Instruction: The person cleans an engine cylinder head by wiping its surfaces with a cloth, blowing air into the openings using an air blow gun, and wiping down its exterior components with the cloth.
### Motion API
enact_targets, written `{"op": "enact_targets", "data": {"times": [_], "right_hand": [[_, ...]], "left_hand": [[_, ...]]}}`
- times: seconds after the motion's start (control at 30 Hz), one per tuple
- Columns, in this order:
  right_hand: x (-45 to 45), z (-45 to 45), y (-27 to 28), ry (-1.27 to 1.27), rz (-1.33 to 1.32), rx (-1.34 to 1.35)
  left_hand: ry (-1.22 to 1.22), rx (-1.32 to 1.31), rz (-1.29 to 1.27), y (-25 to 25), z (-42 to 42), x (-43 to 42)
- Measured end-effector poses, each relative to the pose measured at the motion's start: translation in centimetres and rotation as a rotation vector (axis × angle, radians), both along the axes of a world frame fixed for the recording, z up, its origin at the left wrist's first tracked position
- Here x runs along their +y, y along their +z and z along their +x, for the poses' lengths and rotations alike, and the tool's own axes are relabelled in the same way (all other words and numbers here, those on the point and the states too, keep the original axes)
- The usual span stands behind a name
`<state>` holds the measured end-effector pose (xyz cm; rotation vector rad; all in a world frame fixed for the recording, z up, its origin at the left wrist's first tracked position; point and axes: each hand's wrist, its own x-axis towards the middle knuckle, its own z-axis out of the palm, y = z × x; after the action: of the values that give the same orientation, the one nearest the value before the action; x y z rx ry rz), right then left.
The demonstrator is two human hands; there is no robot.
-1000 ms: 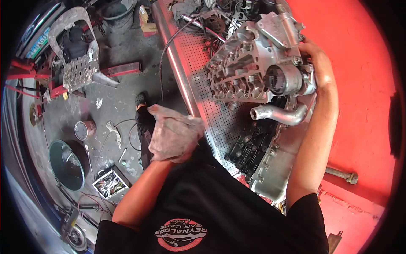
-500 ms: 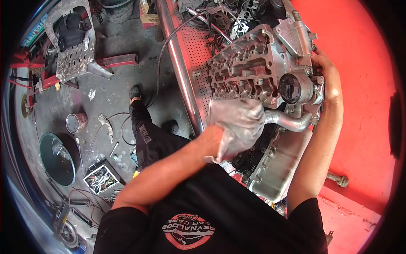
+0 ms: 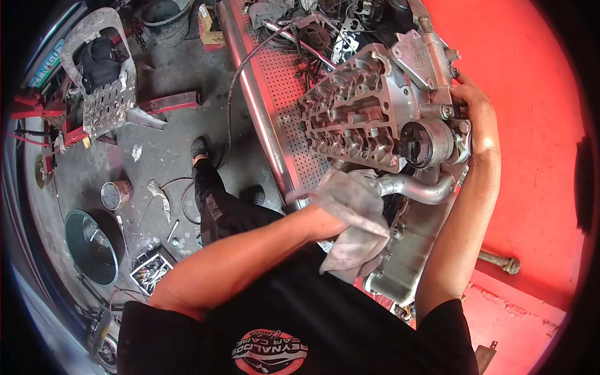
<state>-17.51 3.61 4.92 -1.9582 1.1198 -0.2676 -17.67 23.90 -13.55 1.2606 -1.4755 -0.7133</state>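
A grey, stained cloth (image 3: 359, 228) is bunched over my left hand (image 3: 328, 219), which is closed on it and has most of its fingers covered. The cloth is beside a bent metal pipe (image 3: 422, 189), just below the cylinder head. On the perforated bench, the metal cylinder head (image 3: 356, 112) lies with its open valve-train side showing. My right hand (image 3: 473, 100) is wrapped round the right edge of the engine assembly, near a bracket (image 3: 414, 59) and a round dark-centred housing (image 3: 426, 144); its fingertips are partly hidden.
Loose metal parts (image 3: 315, 36) and a cable lie at the bench's back. A metal bar (image 3: 500, 261) rests on the red surface (image 3: 525, 137). On the floor are a worn chair (image 3: 111, 106), a green basin (image 3: 91, 247), a tool box (image 3: 150, 272) and a paint can (image 3: 117, 195).
My left hand has swung right from beside the bench edge with the cloth, which now hangs lower near the pipe. My right hand stays on the engine assembly. The view has shifted slightly.
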Motion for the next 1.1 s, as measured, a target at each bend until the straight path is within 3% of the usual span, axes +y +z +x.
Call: {"op": "enact_targets", "data": {"times": [0.1, 0.17, 0.2, 0.23, 0.4, 0.43, 0.53, 0.6, 0.77, 0.8, 0.87, 0.93, 1.0, 1.1], "right_hand": [[-1.0, -0.3, -0.3, 0.015, -0.022, 0.004], [-0.9, -0.4, -0.3, 0.02, -0.042, 0.031], [-0.8, -0.4, -0.2, 0.034, -0.068, 0.048], [-0.6, -0.4, -0.2, 0.031, -0.073, 0.05], [-0.3, -0.4, -0.2, 0.02, -0.033, -0.015], [-0.8, -0.4, -0.2, 0.018, -0.038, -0.015], [-1.2, -0.7, -0.5, 0.0, -0.106, -0.01], [0.3, -0.3, 0.1, 0.0, -0.007, 0.013], [-0.7, -0.4, 0.0, 0.056, 0.124, 0.032], [0.0, -0.2, -0.1, 0.039, 0.14, -0.007], [0.8, -0.2, 0.0, -0.004, 0.114, -0.024], [1.1, -0.1, 0.1, 0.002, 0.118, -0.016], [0.8, -0.2, 0.1, 0.01, 0.116, -0.013], [0.4, 0.1, 0.0, 0.018, 0.148, -0.039]], "left_hand": [[0.215, -0.131, -0.01, 3.6, 2.6, 1.2], [-0.244, -0.423, 0.46, 5.3, 3.7, -0.3], [0.019, -0.679, 0.065, 3.6, 2.5, 0.1], [0.018, -0.678, 0.059, 1.8, 1.3, 0.4], [-0.316, 1.221, -0.022, -2.8, -1.8, 2.4], [-0.264, 1.329, -0.035, -3.1, -2.1, 3.2], [0.228, 0.882, 0.122, -1.6, -0.2, 6.4], [-0.011, 1.554, 0.461, -1.3, 0.7, 7.0], [0.119, 0.636, 0.07, -4.6, -1.4, 4.1], [0.309, 0.724, -0.171, -4.2, -1.4, 2.7], [0.555, 0.413, -0.317, -2.2, -1.8, 1.3], [0.536, 0.239, -0.231, -0.9, -1.7, 0.4], [0.475, 0.259, -0.189, 0.2, -0.8, 0.3], [0.246, 0.297, 0.076, 2.4, 1.5, 0.6]]}}
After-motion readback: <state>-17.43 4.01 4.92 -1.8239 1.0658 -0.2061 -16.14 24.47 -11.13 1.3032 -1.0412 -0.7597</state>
